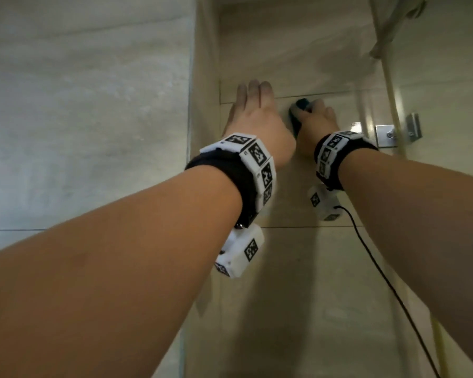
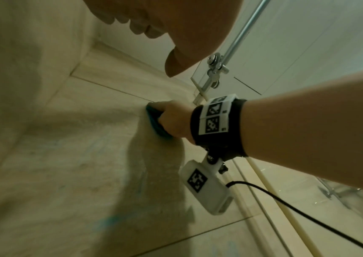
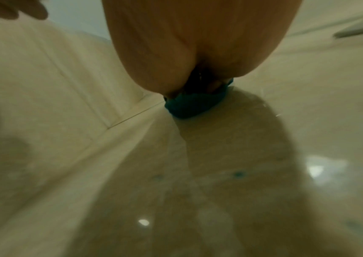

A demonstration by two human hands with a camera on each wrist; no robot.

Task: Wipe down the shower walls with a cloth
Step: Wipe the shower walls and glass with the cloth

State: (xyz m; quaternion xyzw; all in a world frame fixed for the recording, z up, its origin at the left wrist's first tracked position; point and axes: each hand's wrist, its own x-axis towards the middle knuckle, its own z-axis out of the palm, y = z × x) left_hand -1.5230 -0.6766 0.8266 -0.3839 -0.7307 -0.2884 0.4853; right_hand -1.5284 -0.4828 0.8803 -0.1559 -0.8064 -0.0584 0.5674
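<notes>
My right hand [image 1: 313, 115] grips a bunched teal cloth [image 1: 301, 106] and presses it against the beige tiled shower wall [image 1: 298, 50], just below a horizontal grout line. The cloth [image 2: 156, 121] shows as a dark teal wad under the curled fingers in the left wrist view, and the cloth [image 3: 189, 106] pokes out below the palm in the right wrist view. My left hand [image 1: 253, 105] lies flat on the same wall with straight fingers, just left of the cloth and holding nothing.
A glass panel [image 1: 434, 77] with a metal bracket [image 1: 385, 135] stands right of the wall. A shower hose [image 1: 388, 28] hangs at the upper right. A grey tiled wall [image 1: 79, 105] fills the left. A black cable [image 1: 380, 282] trails from my right wrist camera.
</notes>
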